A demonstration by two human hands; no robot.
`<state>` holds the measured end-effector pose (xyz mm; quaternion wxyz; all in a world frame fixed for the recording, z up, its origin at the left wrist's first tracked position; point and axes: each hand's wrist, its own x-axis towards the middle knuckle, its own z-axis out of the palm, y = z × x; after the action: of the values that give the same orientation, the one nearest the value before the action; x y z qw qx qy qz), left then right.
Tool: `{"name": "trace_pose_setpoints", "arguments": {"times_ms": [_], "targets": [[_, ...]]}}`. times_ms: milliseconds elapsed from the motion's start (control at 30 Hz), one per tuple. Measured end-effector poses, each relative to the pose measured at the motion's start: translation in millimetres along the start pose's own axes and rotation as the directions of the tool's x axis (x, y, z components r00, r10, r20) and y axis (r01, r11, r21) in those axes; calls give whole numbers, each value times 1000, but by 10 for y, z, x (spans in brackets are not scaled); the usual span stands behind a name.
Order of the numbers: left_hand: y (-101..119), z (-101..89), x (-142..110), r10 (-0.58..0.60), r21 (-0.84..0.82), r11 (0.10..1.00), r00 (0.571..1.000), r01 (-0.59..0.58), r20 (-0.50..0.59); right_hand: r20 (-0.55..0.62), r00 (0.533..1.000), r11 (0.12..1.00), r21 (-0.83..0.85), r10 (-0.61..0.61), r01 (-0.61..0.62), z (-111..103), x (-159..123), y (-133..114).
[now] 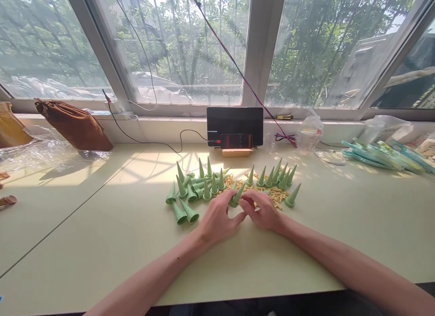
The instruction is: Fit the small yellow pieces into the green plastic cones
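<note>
My left hand (220,216) is closed around a green plastic cone (237,196), which tilts with its tip up and to the right. Close beside it, my right hand (263,209) has its fingers curled and pinched near the cone's base; whatever is between them is hidden. Behind both hands lies a scattered pile of small tan pegs (278,196). Several more green cones (271,176) stand upright behind the pegs on the right, and one cone (292,196) stands apart. Left of my hands, other green cones (180,211) lie on their sides, hollow ends showing.
A tablet (235,121) and a phone (236,141) lean on a wooden stand (237,153) at the back of the table (102,257). A brown drawstring bag (74,125) sits back left. Teal and green packets (387,155) lie back right, near a plastic cup (309,137).
</note>
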<state>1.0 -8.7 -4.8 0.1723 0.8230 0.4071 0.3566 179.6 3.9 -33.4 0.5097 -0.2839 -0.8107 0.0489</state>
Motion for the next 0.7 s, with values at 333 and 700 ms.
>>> {"name": "trace_pose_setpoints", "arguments": {"times_ms": [333,700], "targets": [[23,-3,-9,-5,-18,1000,1000,5,16,54,998,1000,3,24,-24,-6,9,-11],[3,17,-25,2,-37,999,1000,-2,-3,77,997,999,-3,32,-32,-5,17,-10]]}}
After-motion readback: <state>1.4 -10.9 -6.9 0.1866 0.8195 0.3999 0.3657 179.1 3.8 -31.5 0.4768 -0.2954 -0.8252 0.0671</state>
